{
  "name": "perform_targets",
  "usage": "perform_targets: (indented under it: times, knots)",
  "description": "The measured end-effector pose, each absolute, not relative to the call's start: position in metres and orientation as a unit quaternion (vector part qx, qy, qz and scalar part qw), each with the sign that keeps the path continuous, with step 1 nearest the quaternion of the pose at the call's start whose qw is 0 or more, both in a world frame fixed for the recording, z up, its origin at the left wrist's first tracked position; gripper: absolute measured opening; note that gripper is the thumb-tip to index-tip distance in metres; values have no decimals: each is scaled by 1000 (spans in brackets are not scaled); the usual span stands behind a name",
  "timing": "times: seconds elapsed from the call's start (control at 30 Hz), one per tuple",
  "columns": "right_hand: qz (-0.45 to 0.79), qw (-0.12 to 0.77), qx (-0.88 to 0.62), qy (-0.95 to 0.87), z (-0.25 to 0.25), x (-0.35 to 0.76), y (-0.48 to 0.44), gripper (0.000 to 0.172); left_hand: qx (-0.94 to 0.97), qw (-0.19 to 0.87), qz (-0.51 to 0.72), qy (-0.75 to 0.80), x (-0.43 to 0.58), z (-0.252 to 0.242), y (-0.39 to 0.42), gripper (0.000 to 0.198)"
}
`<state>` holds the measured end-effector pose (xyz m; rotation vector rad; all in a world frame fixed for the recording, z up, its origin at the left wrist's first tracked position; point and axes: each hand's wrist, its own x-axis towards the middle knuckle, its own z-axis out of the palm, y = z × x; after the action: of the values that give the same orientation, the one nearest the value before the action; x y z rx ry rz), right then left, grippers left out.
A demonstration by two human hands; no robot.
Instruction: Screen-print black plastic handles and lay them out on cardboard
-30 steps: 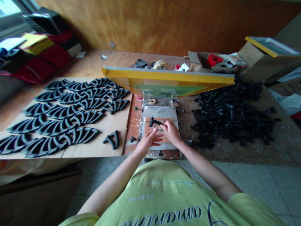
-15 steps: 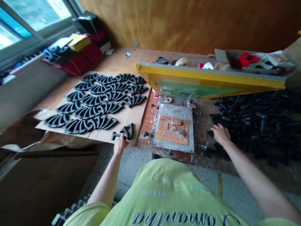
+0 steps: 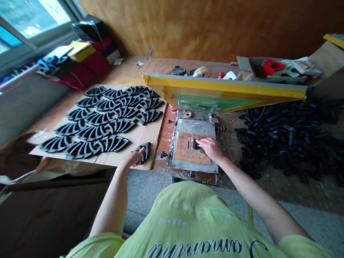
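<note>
At the tabletop's near edge, the right hand [image 3: 212, 148] grips a black plastic piece [image 3: 195, 144] on the orange pad [image 3: 185, 152], while the left hand [image 3: 133, 158] lies slack on another black piece [image 3: 145, 150] on the cardboard sheet [image 3: 139, 134].

Person seen from above: lime-green short-sleeved shirt [image 3: 188, 222] with dark cursive lettering across the chest and a smaller pale printed line above it; both forearms bare.
</note>
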<state>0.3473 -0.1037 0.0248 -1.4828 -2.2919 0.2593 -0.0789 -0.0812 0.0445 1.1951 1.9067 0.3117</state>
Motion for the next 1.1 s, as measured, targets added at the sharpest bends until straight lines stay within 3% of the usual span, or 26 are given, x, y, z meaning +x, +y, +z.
perform_targets:
  times: [0.1,0.17,0.23,0.4,0.57,0.67,0.77,0.87,1.03,1.1]
  knots:
    - [66,182,-528,-827,18,327,-101,29,524,445,209,695,-31,91,-49,62]
    - [48,160,-524,-835,16,322,-101,32,543,465,385,584,10,131,-31,69]
    - [35,131,-516,-846,17,320,-104,36,522,488,487,502,49,172,-19,72]
    - [52,93,-516,-850,27,328,-119,46,475,539,534,445,93,221,-28,68]
    - [74,197,-639,-740,47,386,-107,34,482,541,477,497,62,178,-82,65]
    - [48,250,-688,-680,69,410,-86,38,454,584,394,546,46,127,-112,64]
    - [18,300,-661,-688,93,391,-62,45,422,608,357,570,44,72,-127,87]
    - [-7,254,-604,-755,109,348,-44,55,427,583,332,606,47,32,-129,90]
    - [49,106,-578,-808,98,308,-52,14,442,556,315,629,47,12,-127,80]
    - [68,75,-559,-823,89,308,-71,9,431,560,316,633,47,13,-127,76]
